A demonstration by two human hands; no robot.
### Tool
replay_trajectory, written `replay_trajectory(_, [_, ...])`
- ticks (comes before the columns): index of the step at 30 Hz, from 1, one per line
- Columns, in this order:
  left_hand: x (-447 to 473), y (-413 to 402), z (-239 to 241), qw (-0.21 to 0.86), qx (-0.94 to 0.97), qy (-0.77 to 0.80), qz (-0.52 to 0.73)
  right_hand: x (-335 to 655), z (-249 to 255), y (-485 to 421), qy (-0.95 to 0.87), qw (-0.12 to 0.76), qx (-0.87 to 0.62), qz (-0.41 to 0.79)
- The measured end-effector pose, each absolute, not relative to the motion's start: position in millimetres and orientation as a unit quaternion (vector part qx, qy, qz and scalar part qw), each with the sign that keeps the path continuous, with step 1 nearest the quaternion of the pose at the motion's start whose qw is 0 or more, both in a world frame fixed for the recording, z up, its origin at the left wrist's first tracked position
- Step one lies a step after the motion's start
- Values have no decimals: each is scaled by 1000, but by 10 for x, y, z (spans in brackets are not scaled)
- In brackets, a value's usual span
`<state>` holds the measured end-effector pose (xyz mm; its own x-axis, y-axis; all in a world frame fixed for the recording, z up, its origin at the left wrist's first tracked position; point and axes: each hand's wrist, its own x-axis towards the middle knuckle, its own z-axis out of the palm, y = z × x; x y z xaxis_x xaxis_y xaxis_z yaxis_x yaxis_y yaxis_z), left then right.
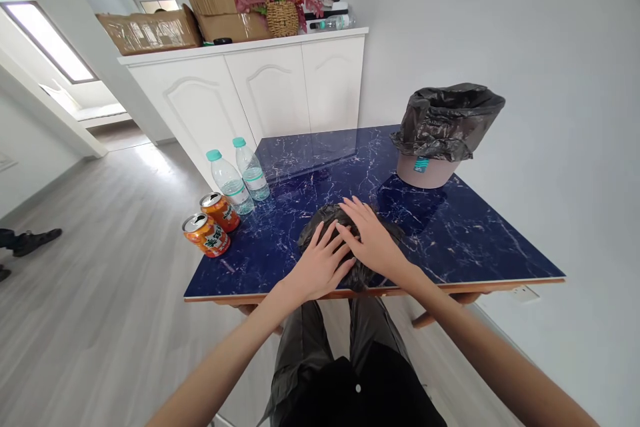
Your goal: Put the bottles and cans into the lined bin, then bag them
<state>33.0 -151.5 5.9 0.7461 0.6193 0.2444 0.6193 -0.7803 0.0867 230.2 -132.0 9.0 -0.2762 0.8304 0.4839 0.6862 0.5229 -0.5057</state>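
Plainly, your left hand [319,267] and right hand [371,237] lie, fingers spread, over the black plastic [316,220], likely steadying it on the bench [300,170].

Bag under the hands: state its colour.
The bag is black; the head view shows it.

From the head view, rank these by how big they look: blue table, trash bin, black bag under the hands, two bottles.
1. Blue table
2. Trash bin, liner included
3. Black bag, partly hidden
4. Bottles: they look about alike, so I won't rank one over the other.
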Motion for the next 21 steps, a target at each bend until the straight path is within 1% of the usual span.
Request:
replay_trajectory(2, [361, -1491, 17, -8, -931, -344, -121, 2311, -34, -1167, -807, 309, -493, 105])
replay_trajectory(6, [354, -1453, -44, -26, -928, -360, -94, 2378, -323, -960, -813, 194, -544, 72])
replay_trajectory(9, [311, -1427, -47, -41, -926, -368, -75, 2446, -455, -941, -822, 143, -550, 40])
replay_trajectory(13, [177, -1372, 6, -72, -931, -352, -61, 2496, -514, -949, -835, 128, -536, 7])
replay_trajectory(17, [-52, -1322, 58, -96, -938, -324, -71, 2478, -497, -936, -831, 129, -542, 8])
replay_trajectory(19, [-159, -1321, 61, -94, -939, -320, -88, 2468, -424, -982, -824, 145, -547, 16])
replay_trajectory(21, [-237, -1335, 50, -89, -933, -329, -115, 2476, -296, -1099, -826, 188, -531, 29])
